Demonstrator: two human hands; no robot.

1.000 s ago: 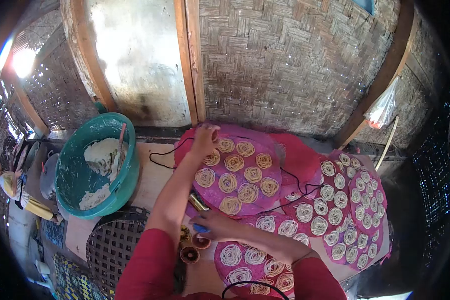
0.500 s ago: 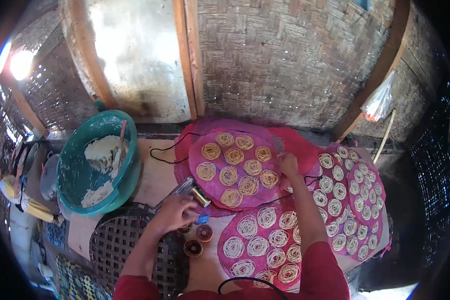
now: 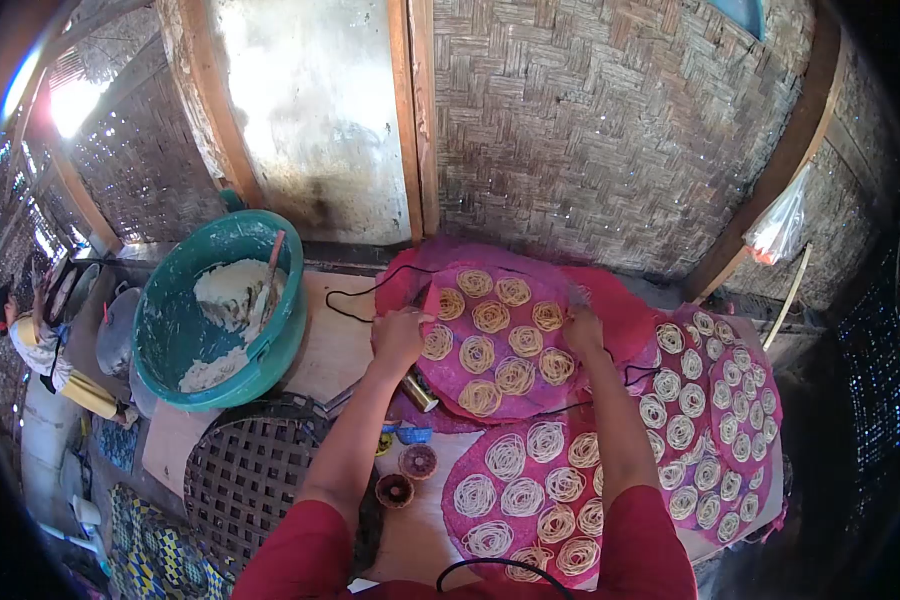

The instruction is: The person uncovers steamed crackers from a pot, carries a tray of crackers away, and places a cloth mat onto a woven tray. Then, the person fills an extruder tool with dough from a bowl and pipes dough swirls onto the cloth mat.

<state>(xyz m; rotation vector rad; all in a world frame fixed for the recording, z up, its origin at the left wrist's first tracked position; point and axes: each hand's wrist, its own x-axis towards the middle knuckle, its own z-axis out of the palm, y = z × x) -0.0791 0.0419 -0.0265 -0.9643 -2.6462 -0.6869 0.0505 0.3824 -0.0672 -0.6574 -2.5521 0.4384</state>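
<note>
A round pink mesh sheet (image 3: 500, 393) bearing several coiled nests of thin yellowish strands lies on the stack in front of me. My left hand (image 3: 398, 338) is closed on its left edge, where a flap of the mesh stands up beside the fingers. My right hand (image 3: 583, 332) pinches the opposite edge, fingertips partly hidden. Just below my left hand is a gold-coloured metal cylinder (image 3: 420, 393). A small blue object (image 3: 413, 435) lies near two brown round fluted pieces (image 3: 417, 461). In front of the stack is another pink sheet (image 3: 523, 497) of paler nests.
At left stands a green basin (image 3: 155, 345) holding white dough and a wooden-handled tool. A dark woven tray (image 3: 250, 470) lies nearer me. More nest-covered sheets (image 3: 705, 465) spread to the right. A black cord (image 3: 332, 305) loops at the stack. Another person (image 3: 65, 370) is far left.
My left hand has left the small blue object and moved up to the sheet's left edge, lifting a flap there. My right hand stays at the right edge. The view has shifted slightly.
</note>
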